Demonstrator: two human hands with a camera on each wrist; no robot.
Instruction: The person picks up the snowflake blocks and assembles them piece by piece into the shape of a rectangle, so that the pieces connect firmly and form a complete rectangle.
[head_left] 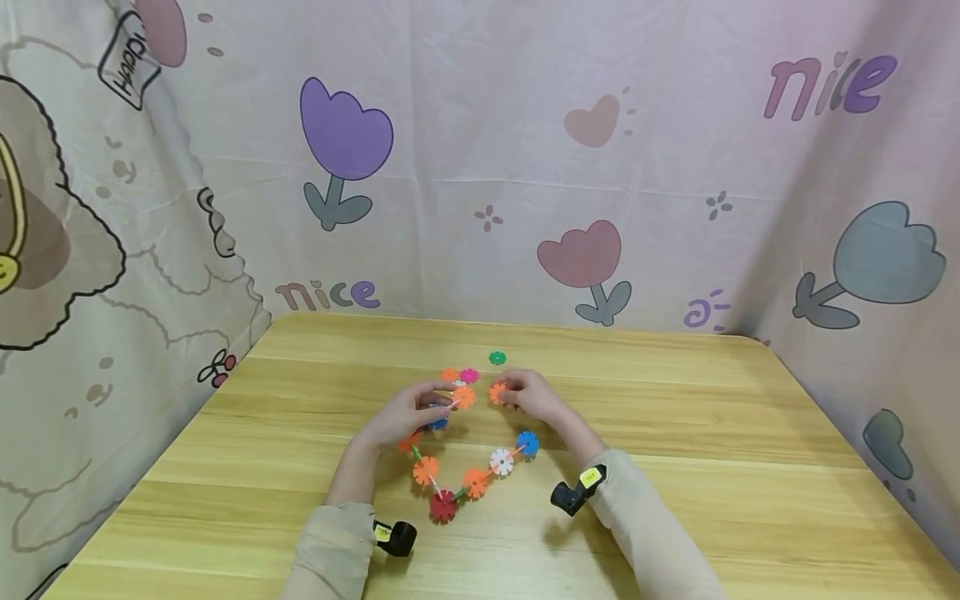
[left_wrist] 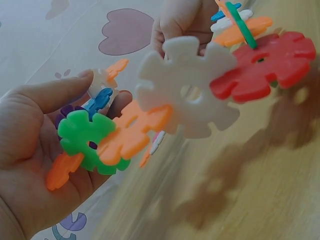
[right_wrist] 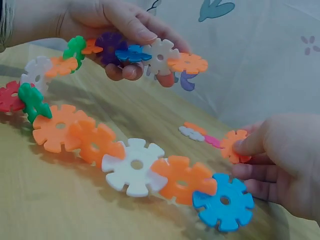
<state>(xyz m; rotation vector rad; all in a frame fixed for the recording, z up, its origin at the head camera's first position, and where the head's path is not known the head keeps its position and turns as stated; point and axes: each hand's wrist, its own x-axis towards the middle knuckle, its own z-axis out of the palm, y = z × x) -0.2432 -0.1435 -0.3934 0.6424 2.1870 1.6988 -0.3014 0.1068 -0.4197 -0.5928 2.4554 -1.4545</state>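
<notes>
A chain of interlocking plastic snowflake discs bends in a loop over the table, with a red disc (head_left: 443, 506) at its near turn. My left hand (head_left: 405, 414) holds one end of it up, thumb and fingers around a white disc (right_wrist: 161, 57); an orange disc (right_wrist: 187, 63) sticks out beyond the fingertips. A blue disc (right_wrist: 224, 202) forms the chain's other end, at the right. Between thumb and fingers, my right hand (head_left: 532, 393) pinches a separate orange disc (right_wrist: 234, 146), a short gap from the held-up end.
Loose pink (head_left: 469, 376) and orange (head_left: 449, 375) discs lie behind the hands, with a white disc (right_wrist: 192, 133) partly hidden in the head view. Farther back lies a green disc (head_left: 497, 357). A printed curtain (head_left: 480, 167) stands behind the wooden table (head_left: 675, 400).
</notes>
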